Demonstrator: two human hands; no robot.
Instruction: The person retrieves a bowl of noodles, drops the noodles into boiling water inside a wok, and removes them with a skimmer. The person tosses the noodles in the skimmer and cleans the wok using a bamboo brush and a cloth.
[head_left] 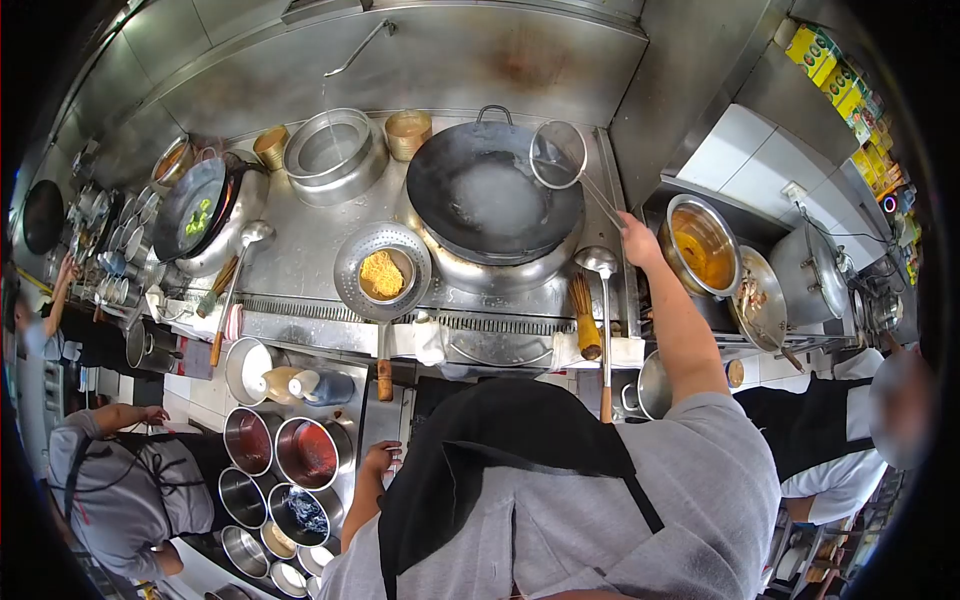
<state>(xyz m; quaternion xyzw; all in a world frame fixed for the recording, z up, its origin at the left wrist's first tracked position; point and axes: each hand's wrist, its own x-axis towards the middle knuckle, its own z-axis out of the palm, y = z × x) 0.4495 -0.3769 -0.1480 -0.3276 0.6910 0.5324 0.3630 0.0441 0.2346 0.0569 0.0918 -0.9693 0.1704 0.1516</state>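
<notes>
Right grip (638,240) grasps the strainer (558,154) by its handle (604,204) — probably light, stiff, slippery if wet; left grip (382,457) — state unclear.

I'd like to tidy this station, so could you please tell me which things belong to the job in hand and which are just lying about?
In use:
mesh strainer, held in the right hand
large wok, partly under the strainer
perhaps the yellow food in the perforated skimmer

Apparently lying by:
yellow-handled brush
ladle beside that brush
second ladle, further left
</notes>
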